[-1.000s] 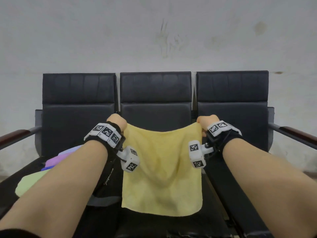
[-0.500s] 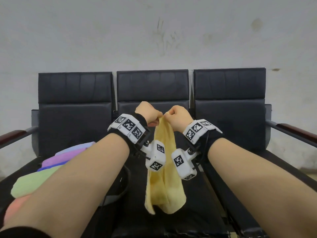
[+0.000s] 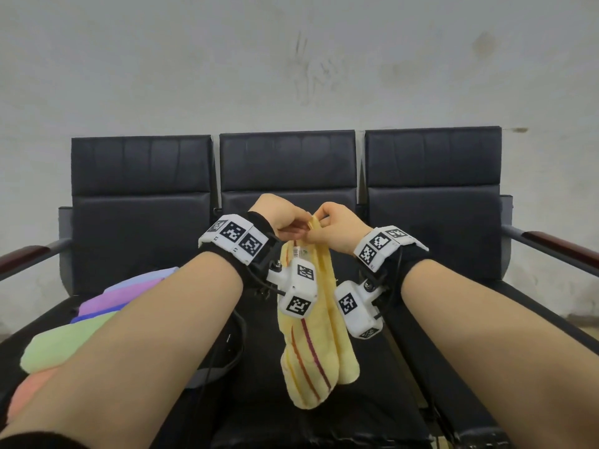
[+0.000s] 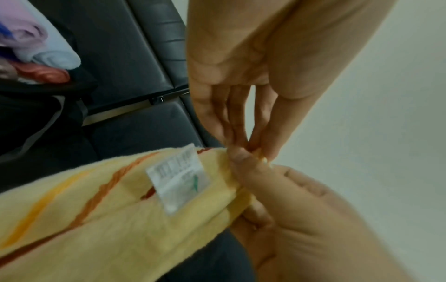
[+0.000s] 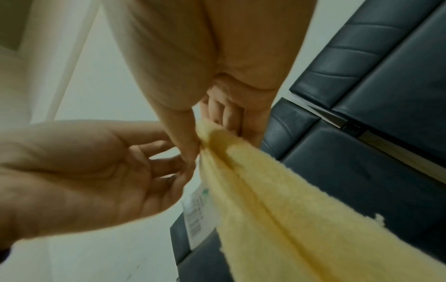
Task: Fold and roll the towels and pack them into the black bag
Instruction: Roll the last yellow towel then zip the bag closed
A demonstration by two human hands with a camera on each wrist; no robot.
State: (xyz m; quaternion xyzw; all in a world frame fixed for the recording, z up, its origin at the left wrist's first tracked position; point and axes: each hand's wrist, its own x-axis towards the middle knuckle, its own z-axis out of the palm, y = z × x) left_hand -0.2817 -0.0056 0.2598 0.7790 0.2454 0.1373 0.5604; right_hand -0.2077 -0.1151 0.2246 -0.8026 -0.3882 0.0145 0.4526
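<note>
The yellow towel (image 3: 312, 322), folded in half, is held up in front of the middle seat (image 3: 288, 176) of the black bench. Its top corners are pinched together by the left hand (image 3: 280, 218) and the right hand (image 3: 340, 230), whose curled fingers (image 4: 263, 129) meet at the towel's top edge. A white label (image 4: 178, 179) is seen just below that grip. Rolled towels (image 3: 97, 315) are piled left of the middle seat.
</note>
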